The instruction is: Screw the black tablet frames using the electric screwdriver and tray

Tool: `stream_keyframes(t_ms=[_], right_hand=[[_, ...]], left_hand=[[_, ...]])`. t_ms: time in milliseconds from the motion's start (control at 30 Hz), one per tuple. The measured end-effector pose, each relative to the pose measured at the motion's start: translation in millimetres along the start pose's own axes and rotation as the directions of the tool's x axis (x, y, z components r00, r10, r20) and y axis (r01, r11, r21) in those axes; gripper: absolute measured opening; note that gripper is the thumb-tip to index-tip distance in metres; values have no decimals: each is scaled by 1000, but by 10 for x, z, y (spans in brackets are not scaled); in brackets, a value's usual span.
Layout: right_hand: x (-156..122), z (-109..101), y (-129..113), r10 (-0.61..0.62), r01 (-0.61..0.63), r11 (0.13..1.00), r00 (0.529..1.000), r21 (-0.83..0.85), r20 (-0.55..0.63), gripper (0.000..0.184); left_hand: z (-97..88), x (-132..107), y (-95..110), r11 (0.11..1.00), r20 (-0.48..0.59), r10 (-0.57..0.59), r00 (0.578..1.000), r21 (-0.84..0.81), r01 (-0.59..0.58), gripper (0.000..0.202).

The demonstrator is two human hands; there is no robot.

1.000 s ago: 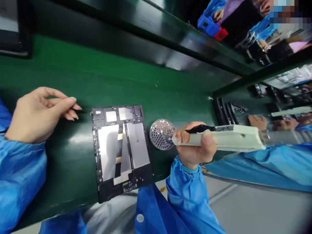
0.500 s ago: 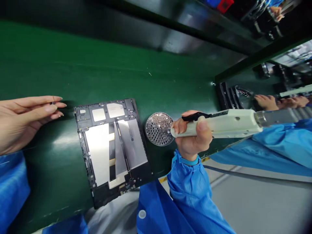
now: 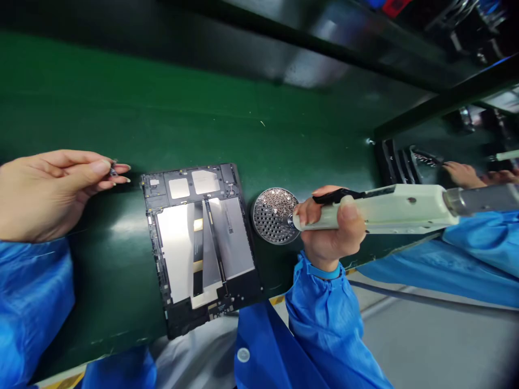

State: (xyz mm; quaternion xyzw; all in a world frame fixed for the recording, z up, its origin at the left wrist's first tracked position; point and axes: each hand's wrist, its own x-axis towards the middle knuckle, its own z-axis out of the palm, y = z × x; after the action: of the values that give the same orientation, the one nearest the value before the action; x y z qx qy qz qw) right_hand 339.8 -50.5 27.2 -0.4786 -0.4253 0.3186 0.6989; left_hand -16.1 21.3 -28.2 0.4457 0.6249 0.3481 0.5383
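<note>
My right hand [image 3: 330, 229] is wrapped round a pale electric screwdriver [image 3: 405, 208], thumb on its body. The front end of the screwdriver is over a round screw dish [image 3: 259, 224], which has many holes and a heap of tiny screws on its far side. My left hand [image 3: 60, 189] pinches a small dark, shiny part [image 3: 113, 169] between thumb and fingers; its exact kind is too small to make out. Between my hands lies an opened tablet [image 3: 164, 319], its innards facing up, with silver battery panels and ribbon cables. Neither hand touches it.
Beneath everything is a green work mat [image 3: 162, 129]. A dark shelf [image 3: 259, 48] runs along the back. At right, a co-worker's hands [image 3: 466, 174] and blue sleeve show beside a stack of dark parts [image 3: 395, 162]. The table's front edge passes just below the tablet.
My left hand has shifted right, nearer the tablet, and turned so the pinched part shows more. The view has swung a little left. My right hand keeps the screwdriver at the dish.
</note>
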Motion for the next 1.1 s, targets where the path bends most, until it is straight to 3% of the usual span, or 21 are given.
stream_keyframes(t_ms=[67,200,400,600,733,1000,1100], right_hand=[[3,0,-1,0,0,1000,1000,5,-13,26],[12,-13,4,23,-23,1000,999,6,-24,28],[9,6,-4,32,-32,999,999,22,-25,30],[19,16,-5,21,-21,1000,999,-7,-27,28],[24,5,-8,24,-25,1000,999,-11,-41,27],[15,41,29,24,-24,999,999,-29,-26,25],[14,28,-13,19,-20,999,999,-32,-32,27]], left_hand=[[141,-86,166,997,-57,82,995,7,-82,18],[262,-156,315,999,-86,-19,996,-34,16,11],[213,-164,273,997,-128,-19,992,-79,9,4],[197,-151,230,997,-117,28,993,-66,-36,21],[195,-152,222,997,-107,56,993,-51,-62,14],[312,-185,413,995,-138,-43,990,-97,30,2],[346,-177,455,998,-195,-22,980,-60,11,9]])
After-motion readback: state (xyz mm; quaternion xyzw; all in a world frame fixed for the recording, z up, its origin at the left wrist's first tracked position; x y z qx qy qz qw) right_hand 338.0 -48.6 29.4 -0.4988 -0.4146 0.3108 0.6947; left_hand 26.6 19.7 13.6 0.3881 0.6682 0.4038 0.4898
